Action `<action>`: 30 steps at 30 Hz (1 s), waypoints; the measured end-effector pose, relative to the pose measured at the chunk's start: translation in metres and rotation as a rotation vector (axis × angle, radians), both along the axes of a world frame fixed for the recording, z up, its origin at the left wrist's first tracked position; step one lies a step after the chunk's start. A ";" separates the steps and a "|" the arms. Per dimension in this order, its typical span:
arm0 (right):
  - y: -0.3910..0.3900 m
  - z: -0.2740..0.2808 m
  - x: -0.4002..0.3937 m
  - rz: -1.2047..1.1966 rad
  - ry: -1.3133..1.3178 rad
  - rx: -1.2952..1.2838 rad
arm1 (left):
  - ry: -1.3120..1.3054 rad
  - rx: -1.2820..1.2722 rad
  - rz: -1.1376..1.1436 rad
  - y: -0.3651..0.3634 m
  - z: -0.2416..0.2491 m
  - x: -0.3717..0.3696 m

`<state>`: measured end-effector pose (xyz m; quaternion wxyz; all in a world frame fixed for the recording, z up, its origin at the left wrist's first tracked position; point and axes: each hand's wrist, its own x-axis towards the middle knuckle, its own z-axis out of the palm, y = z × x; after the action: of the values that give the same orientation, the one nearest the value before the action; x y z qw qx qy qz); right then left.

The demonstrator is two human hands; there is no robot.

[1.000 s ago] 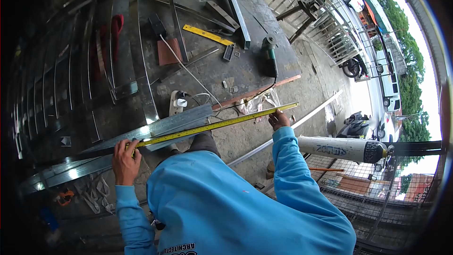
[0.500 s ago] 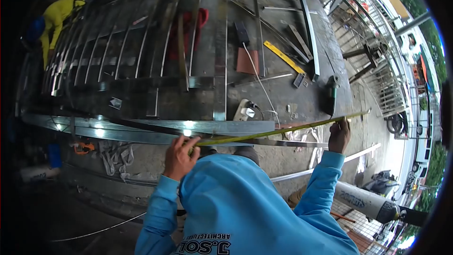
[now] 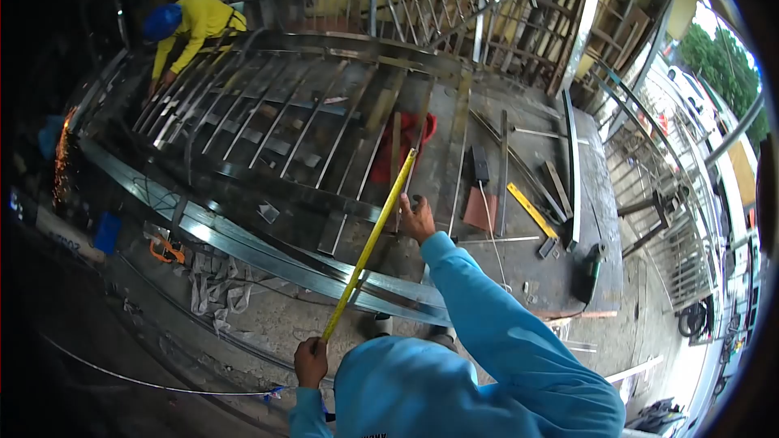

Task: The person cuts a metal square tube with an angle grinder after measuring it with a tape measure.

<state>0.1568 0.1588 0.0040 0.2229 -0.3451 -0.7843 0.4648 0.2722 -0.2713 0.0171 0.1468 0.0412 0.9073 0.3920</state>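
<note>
My left hand [image 3: 311,362], low in the view beside my blue sleeve, is closed on the lower end of a yellow tape measure [image 3: 364,258]. The blade runs stretched out, slanting up and away over the metal work on the bench. My right hand [image 3: 418,219] is raised beside the blade's upper part, with thumb and fingers apart. Beneath the blade lies a barred metal frame [image 3: 302,139], and a red cloth [image 3: 381,164] sits among its bars. Long galvanized steel strips [image 3: 231,234] lie along the bench's near edge.
Right on the bench lie a yellow level [image 3: 531,209], a reddish-brown sheet [image 3: 479,209], a green power tool [image 3: 593,272] and loose metal bars. At the far left another person [image 3: 199,24] in yellow bends over the frame. Sparks [image 3: 63,158] fly near the left edge. Grilles [image 3: 458,2] stand behind.
The tape measure has swung from nearly level along the bench edge to pointing over the frame. My right hand has let go of its end and moved left; my left hand has come lower.
</note>
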 end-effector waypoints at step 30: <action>-0.007 0.183 0.162 -0.055 0.507 -0.497 | -0.469 0.603 -0.192 0.106 0.074 -0.062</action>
<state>0.3185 0.1519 0.1868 0.3322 -0.2832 -0.5576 0.7061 0.2102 -0.1648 0.0915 0.3672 0.0764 0.6854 0.6241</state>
